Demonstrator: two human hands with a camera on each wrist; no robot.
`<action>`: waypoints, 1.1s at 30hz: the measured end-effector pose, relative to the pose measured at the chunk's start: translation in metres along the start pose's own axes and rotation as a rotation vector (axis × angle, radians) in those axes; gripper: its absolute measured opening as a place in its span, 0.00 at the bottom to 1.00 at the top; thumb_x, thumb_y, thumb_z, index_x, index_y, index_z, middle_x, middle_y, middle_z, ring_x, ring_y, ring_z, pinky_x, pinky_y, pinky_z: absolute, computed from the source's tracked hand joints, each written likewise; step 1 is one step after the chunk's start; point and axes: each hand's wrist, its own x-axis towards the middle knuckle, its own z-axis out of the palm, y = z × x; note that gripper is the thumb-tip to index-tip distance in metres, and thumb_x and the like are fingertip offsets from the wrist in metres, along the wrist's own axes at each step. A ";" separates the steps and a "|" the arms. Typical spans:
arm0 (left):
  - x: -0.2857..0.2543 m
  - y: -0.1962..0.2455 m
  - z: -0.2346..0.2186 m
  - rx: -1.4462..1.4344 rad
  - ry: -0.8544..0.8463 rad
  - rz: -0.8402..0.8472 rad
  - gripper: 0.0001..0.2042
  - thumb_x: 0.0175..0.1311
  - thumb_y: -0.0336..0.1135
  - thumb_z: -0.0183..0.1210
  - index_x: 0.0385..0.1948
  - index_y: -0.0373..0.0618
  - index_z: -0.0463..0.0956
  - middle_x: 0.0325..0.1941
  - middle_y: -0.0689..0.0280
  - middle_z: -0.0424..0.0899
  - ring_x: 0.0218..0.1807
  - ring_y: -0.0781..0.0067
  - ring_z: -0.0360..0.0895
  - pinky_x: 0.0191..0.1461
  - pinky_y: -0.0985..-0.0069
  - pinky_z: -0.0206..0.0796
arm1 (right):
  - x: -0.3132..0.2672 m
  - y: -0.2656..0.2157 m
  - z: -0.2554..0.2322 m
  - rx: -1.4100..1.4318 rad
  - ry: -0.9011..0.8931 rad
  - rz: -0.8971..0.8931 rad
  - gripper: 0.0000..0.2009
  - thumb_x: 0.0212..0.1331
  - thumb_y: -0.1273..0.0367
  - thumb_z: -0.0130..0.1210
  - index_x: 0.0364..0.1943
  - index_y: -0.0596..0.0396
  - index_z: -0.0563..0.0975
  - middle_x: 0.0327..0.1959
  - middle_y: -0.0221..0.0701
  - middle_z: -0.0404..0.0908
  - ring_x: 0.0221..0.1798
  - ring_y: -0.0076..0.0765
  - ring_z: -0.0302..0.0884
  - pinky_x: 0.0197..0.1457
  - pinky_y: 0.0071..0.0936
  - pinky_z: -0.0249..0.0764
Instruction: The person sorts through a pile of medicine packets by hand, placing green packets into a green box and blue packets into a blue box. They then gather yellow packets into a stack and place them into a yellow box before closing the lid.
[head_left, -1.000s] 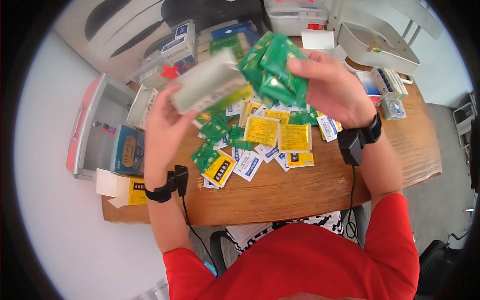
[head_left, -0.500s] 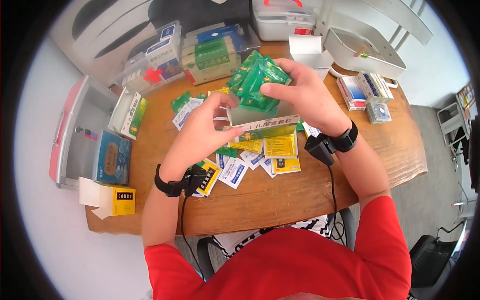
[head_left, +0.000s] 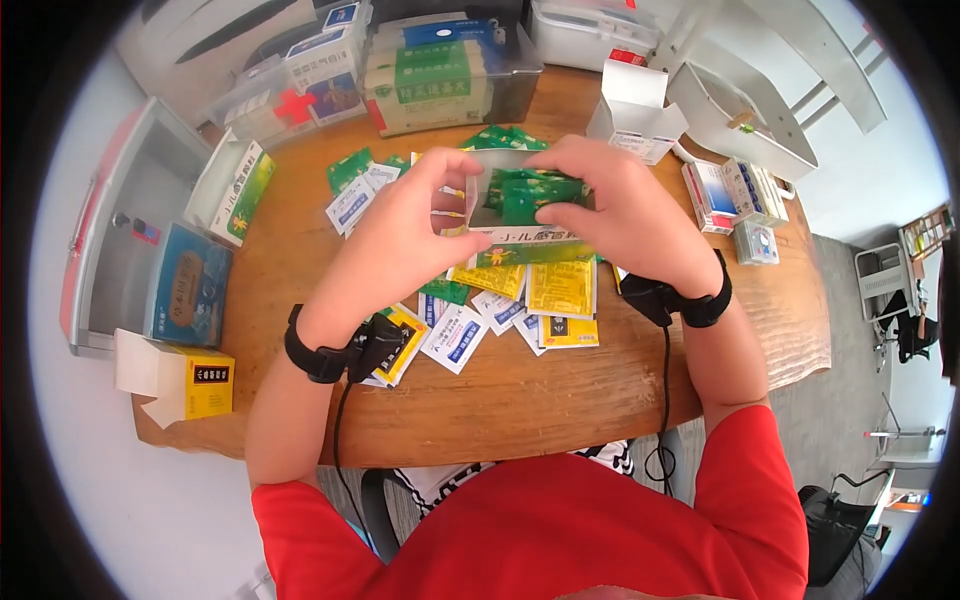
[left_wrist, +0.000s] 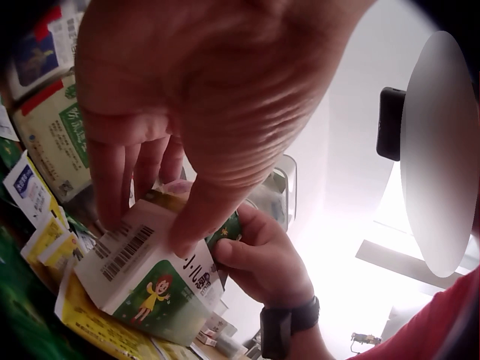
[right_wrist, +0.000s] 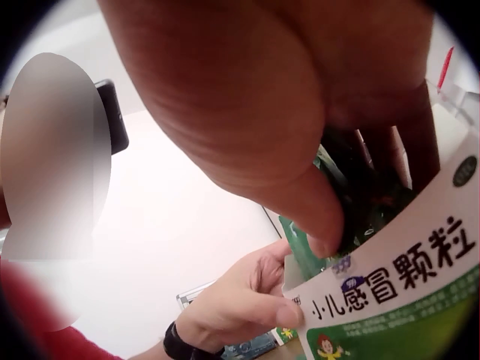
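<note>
A white and green box with its top open is held over the table's middle. The left hand grips its left end, thumb on the front panel, as the left wrist view shows. Green sachets lie inside the box. The right hand pinches them at the box's right side, its thumb inside the opening; in the right wrist view its other fingers are partly hidden. Beneath the box are yellow sachets and white-blue sachets.
An open white-green box, a blue box and a yellow box stand left by a clear case. Clear bins stand at the back; an open white box, small boxes and a white tray are right.
The box came from the left to under the sachets. The right hand has lowered the green sachets into it, while the left hand keeps its grip on the box.
</note>
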 end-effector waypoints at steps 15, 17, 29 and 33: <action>-0.004 0.009 0.003 0.167 -0.022 0.036 0.26 0.64 0.20 0.70 0.65 0.41 0.73 0.56 0.62 0.81 0.50 0.74 0.85 0.54 0.74 0.81 | -0.014 -0.026 0.008 -0.288 0.082 0.009 0.20 0.62 0.64 0.70 0.52 0.63 0.81 0.42 0.51 0.88 0.48 0.62 0.86 0.52 0.50 0.82; -0.004 0.007 0.004 0.182 -0.023 0.056 0.26 0.64 0.20 0.70 0.64 0.41 0.73 0.55 0.62 0.82 0.50 0.74 0.84 0.54 0.74 0.81 | -0.018 -0.020 0.012 -0.345 0.039 0.021 0.21 0.62 0.63 0.71 0.53 0.64 0.80 0.33 0.50 0.88 0.40 0.64 0.87 0.45 0.53 0.82; -0.005 0.012 0.005 0.169 -0.034 -0.024 0.12 0.77 0.33 0.64 0.55 0.41 0.78 0.42 0.70 0.82 0.44 0.81 0.77 0.48 0.77 0.73 | -0.018 -0.029 0.009 -0.189 -0.039 0.125 0.16 0.62 0.72 0.66 0.54 0.60 0.82 0.37 0.47 0.90 0.41 0.56 0.90 0.46 0.43 0.84; -0.004 0.011 0.006 0.206 0.016 -0.018 0.08 0.78 0.31 0.62 0.51 0.41 0.79 0.39 0.71 0.81 0.43 0.83 0.76 0.47 0.78 0.71 | -0.016 -0.023 0.009 -0.229 0.038 0.014 0.09 0.63 0.74 0.64 0.45 0.60 0.84 0.33 0.46 0.89 0.38 0.55 0.89 0.44 0.43 0.83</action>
